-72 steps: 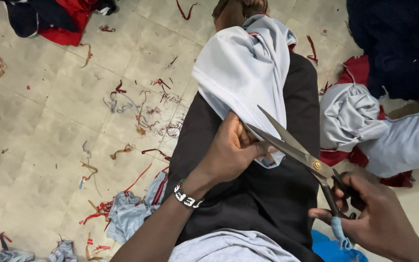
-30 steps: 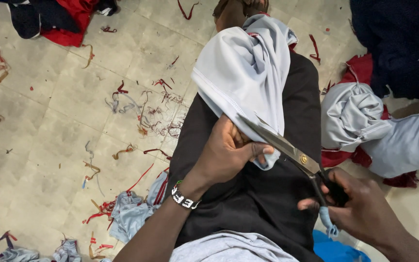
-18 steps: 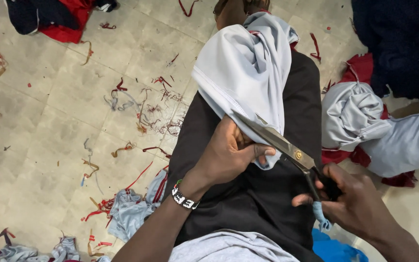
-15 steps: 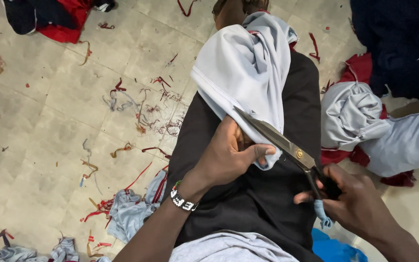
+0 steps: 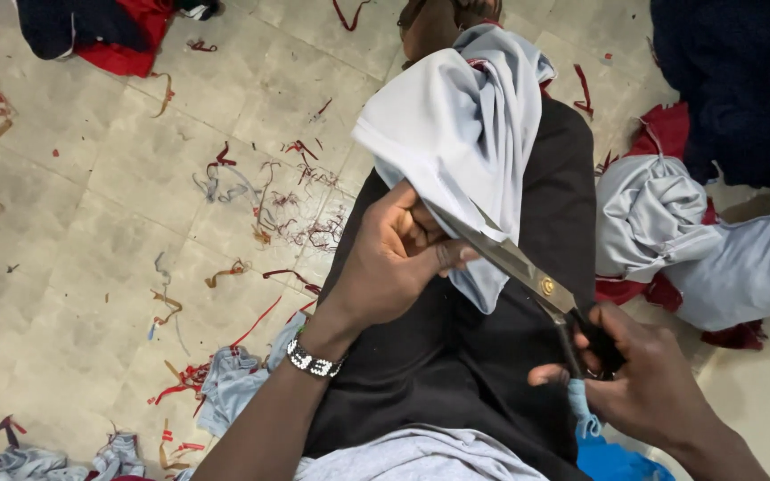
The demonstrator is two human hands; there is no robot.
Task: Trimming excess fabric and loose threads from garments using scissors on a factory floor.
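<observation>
A: Quick pass. Where was the pale grey cloth point(image 5: 456, 134)?

B: Draped over the person's leg in black trousers point(image 5: 456, 356), running from the knee up toward the foot point(image 5: 434, 22) at the top edge. Its lower edge hung just by the left hand point(image 5: 394, 263).

A: Left hand state?

B: Fingers curled, pressed together, pinching the cloth's edge at the thigh. Beaded bracelet point(image 5: 314, 361) on that wrist.

A: Right hand?

B: Right hand point(image 5: 648, 383) sat right of the cloth and lower, its fingers closed through the dark handles of the metal scissors point(image 5: 519, 267). Blades looked nearly together, tips lying against the cloth's lower edge, right beside the left thumb.

A: Cutting into the fabric?

B: Couldn't tell; the blade tip was partly hidden by the cloth fold.

A: Around the cloth?

B: Left of it, tiled floor point(image 5: 91, 223) littered with red and grey thread scraps point(image 5: 287, 200). Right of it, a bunched grey garment point(image 5: 648, 214) on red fabric. Far upper right, a dark navy pile point(image 5: 741, 80). Upper left, a red and dark garment point(image 5: 109, 31). Below the cloth, by the right wrist, a blue piece point(image 5: 612, 459).
</observation>
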